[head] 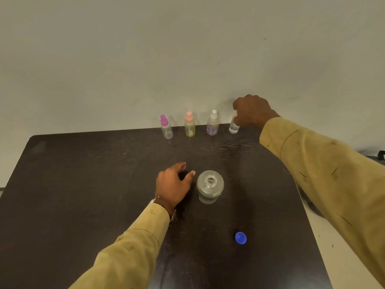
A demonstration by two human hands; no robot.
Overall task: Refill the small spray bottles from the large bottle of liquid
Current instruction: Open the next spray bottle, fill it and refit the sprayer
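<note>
Left sleeve [129,247] nearest. Left hand [173,184] rests on bench [83,184], fingers released, just beside uncapped large bottle [210,186] mid-bench. Blue cap [240,238] toward front right corner. Far edge: magenta-capped bottle [166,127], orange-capped bottle [189,125], white-capped bottle [213,124]; right hand [253,111] fingers grasp fourth bottle [234,127] at its top.

We count four small spray bottles [166,130] [190,127] [212,126] [233,128] in all. We also count one large bottle [210,187] and one blue cap [240,238]

The head camera is looking forward and down from above the near side of the counter [73,195], facing the wall [187,49] behind it, and is sitting close over the top.
</note>
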